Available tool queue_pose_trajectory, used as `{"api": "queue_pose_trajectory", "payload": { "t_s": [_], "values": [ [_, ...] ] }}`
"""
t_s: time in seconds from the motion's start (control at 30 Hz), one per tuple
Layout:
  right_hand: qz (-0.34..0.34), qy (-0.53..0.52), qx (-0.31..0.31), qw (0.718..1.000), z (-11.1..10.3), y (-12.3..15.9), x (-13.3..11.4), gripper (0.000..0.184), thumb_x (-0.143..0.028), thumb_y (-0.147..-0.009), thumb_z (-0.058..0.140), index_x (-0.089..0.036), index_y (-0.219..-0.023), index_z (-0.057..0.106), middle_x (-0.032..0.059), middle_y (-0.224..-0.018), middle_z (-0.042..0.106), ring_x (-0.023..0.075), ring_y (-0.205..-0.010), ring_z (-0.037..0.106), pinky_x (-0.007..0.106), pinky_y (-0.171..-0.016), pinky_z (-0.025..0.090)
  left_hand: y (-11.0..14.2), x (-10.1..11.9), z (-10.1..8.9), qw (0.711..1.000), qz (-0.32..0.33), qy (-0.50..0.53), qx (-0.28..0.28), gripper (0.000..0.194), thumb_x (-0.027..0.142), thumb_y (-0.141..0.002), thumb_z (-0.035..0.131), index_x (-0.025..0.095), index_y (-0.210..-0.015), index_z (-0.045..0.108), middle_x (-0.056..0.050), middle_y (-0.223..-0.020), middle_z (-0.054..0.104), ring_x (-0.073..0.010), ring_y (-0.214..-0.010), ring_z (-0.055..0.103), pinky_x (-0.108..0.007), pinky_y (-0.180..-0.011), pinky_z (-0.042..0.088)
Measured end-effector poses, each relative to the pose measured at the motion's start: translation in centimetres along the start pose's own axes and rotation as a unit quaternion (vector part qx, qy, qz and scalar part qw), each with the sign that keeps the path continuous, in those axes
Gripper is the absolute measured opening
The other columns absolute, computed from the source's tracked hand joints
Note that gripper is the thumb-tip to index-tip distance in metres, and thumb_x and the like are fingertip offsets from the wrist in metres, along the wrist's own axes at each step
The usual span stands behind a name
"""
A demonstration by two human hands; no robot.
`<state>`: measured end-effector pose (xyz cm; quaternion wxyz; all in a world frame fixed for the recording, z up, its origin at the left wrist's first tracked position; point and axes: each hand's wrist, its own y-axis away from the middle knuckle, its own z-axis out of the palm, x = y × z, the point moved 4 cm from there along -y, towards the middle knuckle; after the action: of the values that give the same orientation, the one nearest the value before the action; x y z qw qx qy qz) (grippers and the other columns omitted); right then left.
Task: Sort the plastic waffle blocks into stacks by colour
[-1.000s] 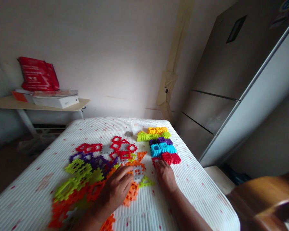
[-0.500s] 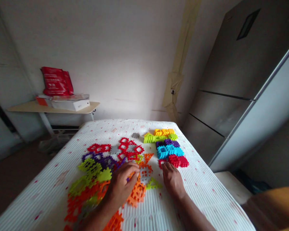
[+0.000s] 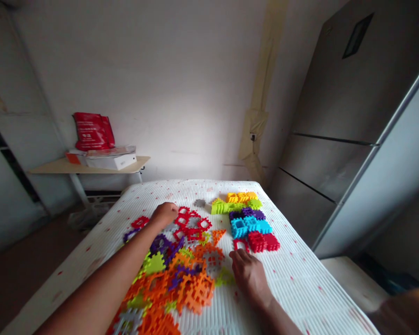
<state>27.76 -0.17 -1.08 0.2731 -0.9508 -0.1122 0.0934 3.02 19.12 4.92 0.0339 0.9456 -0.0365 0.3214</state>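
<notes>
My left hand (image 3: 165,214) reaches out over the far side of the loose pile, its fingers closed beside red notched plastic building pieces (image 3: 186,221). Whatever lies under those fingers is hidden. My right hand (image 3: 250,275) is low over the tabletop with fingers bent together, just on the near side of a red square frame piece (image 3: 240,245); its fingertips hide what they may hold. Between the hands lie orange pieces (image 3: 195,291), a grey window piece (image 3: 212,260) and purple pieces (image 3: 160,244). A lime triangle (image 3: 224,276) is close to my right hand.
Stacks sorted by colour stand at right: yellow (image 3: 242,197), lime (image 3: 230,207), purple (image 3: 247,213), light blue (image 3: 251,226) and red (image 3: 263,242). A fridge (image 3: 321,139) rises beyond the table's right edge. A side table (image 3: 52,166) holds a red bag (image 3: 92,131) and a white box (image 3: 111,161).
My left hand has moved from the orange pieces in the middle forward to the red ones at the far side. My right hand has drawn back slightly from the red frame piece.
</notes>
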Motion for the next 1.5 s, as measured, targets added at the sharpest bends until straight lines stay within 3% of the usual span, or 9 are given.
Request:
{"api": "queue_pose_trajectory", "payload": {
  "t_s": [0.17,0.37,0.63,0.8,0.9,1.1,1.23,1.4,1.5],
  "values": [
    [0.003,-0.024,-0.010,1.000,0.5,0.2,-0.2,0.023,0.000,-0.075,0.047,-0.021,-0.075,0.055,-0.0010,-0.070,0.060,0.0137,-0.059,0.055,0.024,-0.053,0.029,-4.3,-0.1,2.4,0.995,-0.038,-0.090,-0.009,0.035,0.033,-0.086,0.058,0.018,-0.117,0.054,-0.008,-0.118,0.058,-0.0215,-0.100,0.060,-0.042,-0.082,0.051],
    [0.002,-0.034,-0.011,0.999,0.7,0.1,-0.1,0.023,0.000,-0.074,0.048,-0.022,-0.075,0.055,-0.0023,-0.068,0.061,0.0124,-0.056,0.057,0.022,-0.052,0.030,-6.1,0.1,4.9,0.989,-0.045,-0.138,-0.025,0.035,0.033,-0.086,0.057,0.018,-0.118,0.054,-0.008,-0.120,0.057,-0.0216,-0.101,0.059,-0.043,-0.083,0.051],
    [0.010,-0.050,-0.015,0.999,0.2,0.1,-0.2,0.022,-0.001,-0.075,0.048,-0.021,-0.074,0.055,-0.0025,-0.067,0.061,0.0116,-0.054,0.056,0.022,-0.051,0.031,-5.8,-0.7,3.1,0.986,-0.080,-0.144,-0.011,0.034,0.033,-0.085,0.058,0.018,-0.116,0.055,-0.007,-0.116,0.059,-0.0211,-0.099,0.060,-0.041,-0.081,0.051],
    [0.021,-0.060,-0.037,0.997,0.0,0.3,-0.1,0.021,-0.002,-0.079,0.046,-0.020,-0.073,0.054,-0.0020,-0.066,0.061,0.0106,-0.055,0.056,0.020,-0.050,0.031,-3.9,1.3,0.6,0.995,-0.044,-0.080,0.030,0.029,0.035,-0.085,0.058,0.017,-0.108,0.059,-0.006,-0.110,0.062,-0.0199,-0.096,0.061,-0.040,-0.081,0.050],
    [0.025,-0.072,-0.046,0.996,-0.1,0.6,0.2,0.021,-0.004,-0.079,0.045,-0.020,-0.069,0.055,-0.0014,-0.065,0.061,0.0102,-0.055,0.056,0.019,-0.050,0.032,-1.6,3.6,0.6,1.000,-0.002,-0.004,0.029,0.017,0.030,-0.081,0.060,0.017,-0.091,0.062,-0.002,-0.090,0.068,-0.0179,-0.085,0.064,-0.031,-0.073,0.050],
    [0.096,-0.169,0.024,0.981,-1.8,0.7,0.7,0.009,-0.022,-0.084,0.053,-0.020,-0.091,0.059,0.0024,-0.079,0.065,0.0130,-0.064,0.061,0.019,-0.056,0.043,5.5,8.3,5.7,0.981,0.043,0.162,-0.098,0.009,0.018,-0.064,0.058,0.019,-0.073,0.054,0.007,-0.047,0.054,-0.0121,-0.042,0.054,-0.022,-0.041,0.040],
    [0.087,-0.195,0.084,0.973,-2.7,0.6,0.2,0.035,-0.033,-0.082,0.059,-0.018,-0.112,0.051,0.0099,-0.103,0.062,0.0192,-0.083,0.063,0.026,-0.066,0.052,9.1,9.6,9.4,0.958,0.040,0.236,-0.155,0.012,0.020,-0.060,0.059,0.020,-0.065,0.048,0.007,-0.043,0.051,-0.0104,-0.037,0.049,-0.020,-0.036,0.036],
    [0.079,-0.142,0.139,0.977,-2.7,0.7,-0.1,0.036,-0.028,-0.083,0.058,-0.018,-0.117,0.048,0.0131,-0.111,0.058,0.0230,-0.101,0.059,0.034,-0.082,0.053,10.8,9.2,10.7,0.941,0.030,0.299,-0.158,0.017,0.026,-0.061,0.060,0.021,-0.066,0.045,0.008,-0.046,0.051,-0.0089,-0.037,0.049,-0.019,-0.035,0.035],
    [0.071,-0.133,0.123,0.981,-2.4,0.6,-0.6,0.032,-0.024,-0.081,0.059,-0.018,-0.111,0.052,0.0114,-0.102,0.061,0.0233,-0.094,0.061,0.035,-0.078,0.054,11.2,9.0,10.8,0.934,0.023,0.316,-0.163,0.018,0.029,-0.060,0.061,0.021,-0.066,0.046,0.007,-0.046,0.053,-0.0091,-0.038,0.050,-0.018,-0.036,0.035]
  ]
}}
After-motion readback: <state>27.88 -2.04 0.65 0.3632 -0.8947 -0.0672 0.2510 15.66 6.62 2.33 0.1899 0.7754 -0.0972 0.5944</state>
